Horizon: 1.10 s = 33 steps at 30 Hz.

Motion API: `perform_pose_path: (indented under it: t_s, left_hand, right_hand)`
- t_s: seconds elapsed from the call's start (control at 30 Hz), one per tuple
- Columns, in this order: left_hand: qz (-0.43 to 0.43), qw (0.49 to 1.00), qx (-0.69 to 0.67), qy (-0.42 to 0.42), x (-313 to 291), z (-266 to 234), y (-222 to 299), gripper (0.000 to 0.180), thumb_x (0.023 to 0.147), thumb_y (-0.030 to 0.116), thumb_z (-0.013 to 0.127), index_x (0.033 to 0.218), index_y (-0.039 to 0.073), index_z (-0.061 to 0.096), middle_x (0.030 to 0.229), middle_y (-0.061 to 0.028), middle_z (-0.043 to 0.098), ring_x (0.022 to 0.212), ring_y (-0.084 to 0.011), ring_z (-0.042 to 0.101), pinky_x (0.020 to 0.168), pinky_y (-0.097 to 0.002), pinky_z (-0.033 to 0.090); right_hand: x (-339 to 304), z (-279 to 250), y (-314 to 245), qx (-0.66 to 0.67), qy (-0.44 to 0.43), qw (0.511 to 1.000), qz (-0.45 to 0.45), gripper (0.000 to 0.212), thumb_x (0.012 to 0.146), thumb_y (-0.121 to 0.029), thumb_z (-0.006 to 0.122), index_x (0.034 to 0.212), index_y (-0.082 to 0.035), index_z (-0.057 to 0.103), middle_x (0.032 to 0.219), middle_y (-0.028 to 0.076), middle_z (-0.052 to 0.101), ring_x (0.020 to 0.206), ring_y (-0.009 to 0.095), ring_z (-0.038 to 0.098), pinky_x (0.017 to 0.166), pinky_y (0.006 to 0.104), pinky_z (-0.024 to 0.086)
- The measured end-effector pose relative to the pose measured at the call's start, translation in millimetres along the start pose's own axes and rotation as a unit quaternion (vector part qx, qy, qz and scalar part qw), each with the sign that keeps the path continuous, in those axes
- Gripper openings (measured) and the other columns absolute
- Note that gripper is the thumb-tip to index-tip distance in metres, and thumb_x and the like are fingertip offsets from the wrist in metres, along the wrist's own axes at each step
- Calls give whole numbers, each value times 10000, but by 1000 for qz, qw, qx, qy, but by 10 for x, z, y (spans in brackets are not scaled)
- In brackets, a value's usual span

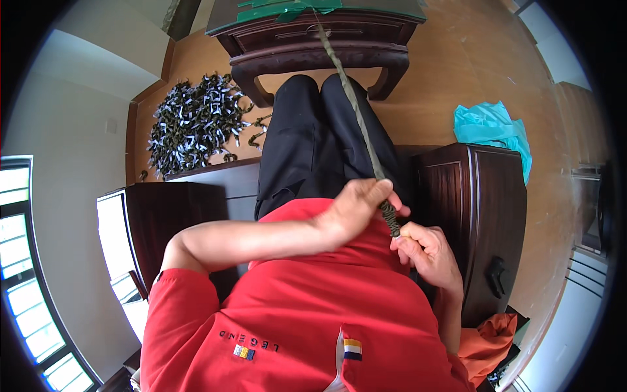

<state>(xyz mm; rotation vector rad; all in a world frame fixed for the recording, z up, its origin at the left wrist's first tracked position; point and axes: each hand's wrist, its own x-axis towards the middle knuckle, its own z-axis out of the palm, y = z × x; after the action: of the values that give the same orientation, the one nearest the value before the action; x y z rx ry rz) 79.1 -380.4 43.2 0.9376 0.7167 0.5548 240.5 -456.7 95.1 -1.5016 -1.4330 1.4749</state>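
Note:
A long olive-green twisted fabric strip (pixel 358 111) runs taut from the far table down over my lap. Its near end is bunched into a tight, ridged, darker section (pixel 390 213). My left hand (pixel 359 204) is closed around the strip just above that section, thumb on top. Lower and to the right, my right hand (pixel 428 251) pinches the bunched end between thumb and fingers. A small whitish bit shows at those fingertips, too small to make out. Green tape (pixel 287 8) lies on the table top where the strip's far end meets it.
The dark wooden table (pixel 313 49) stands beyond my knees. Wooden armrests (pixel 450 189) flank me. A heap of dark bunched pieces with pale tags (pixel 196 121) lies on the floor at left. A turquoise bag (pixel 493 124) and orange cloth (pixel 486 343) are at right.

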Motion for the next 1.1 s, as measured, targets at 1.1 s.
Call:
perform_pose_path:
  t_s: [1.1]
  left_hand:
    - [-5,955,-257,148,760,-1081,515,281,971,273,409,906,63,583,781,-67,649,663,-108,512,594,-208,366]
  right_hand:
    - [1012,-59,-260,-209,-26,977,-14,69,832,-81,547,781,-35,553,703,66,588,561,286,521,559,358,410]
